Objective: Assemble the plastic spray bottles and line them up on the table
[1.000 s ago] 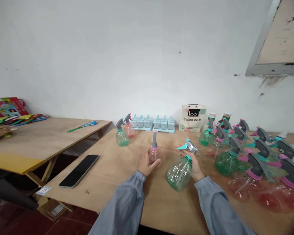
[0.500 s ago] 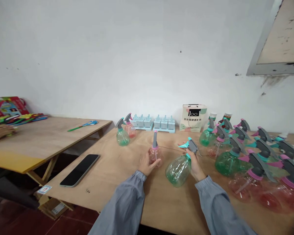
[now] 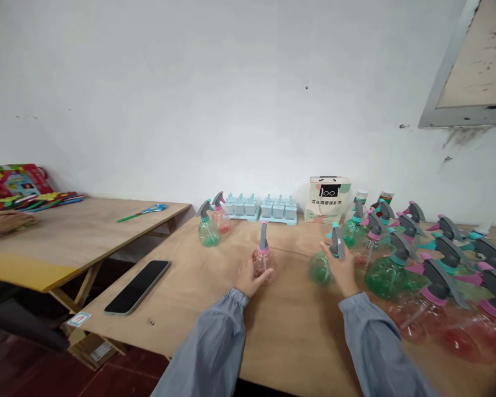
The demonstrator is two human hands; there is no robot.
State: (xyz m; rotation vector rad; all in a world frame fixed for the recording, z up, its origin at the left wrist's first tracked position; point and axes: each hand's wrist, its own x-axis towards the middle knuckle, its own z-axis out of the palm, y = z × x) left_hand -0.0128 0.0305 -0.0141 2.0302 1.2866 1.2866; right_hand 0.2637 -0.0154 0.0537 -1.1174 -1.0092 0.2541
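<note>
My left hand [image 3: 248,277] is wrapped round the body of a pink spray bottle [image 3: 264,259], which stands upright on the wooden table [image 3: 289,342]. To the right, my right hand [image 3: 342,269] grips a green spray bottle [image 3: 320,268] near its grey and teal trigger head; its body is blurred and partly hidden by the fingers. Several green and pink spray bottles stand close together at the right, among them a green one [image 3: 385,275]. Another green bottle [image 3: 209,232] and a pink bottle [image 3: 221,219] are at the back left.
A black phone [image 3: 138,286] lies on the left of the table. Pale blue moulds [image 3: 278,210] and a paper bag [image 3: 326,201] stand by the wall. On the side table [image 3: 86,231] are a blue-green item [image 3: 142,213] and another person's hand [image 3: 6,223].
My right hand has moved right and turned the green bottle from tilted to more upright. My left hand stays on the pink bottle. Another person's hand now shows more at the far left.
</note>
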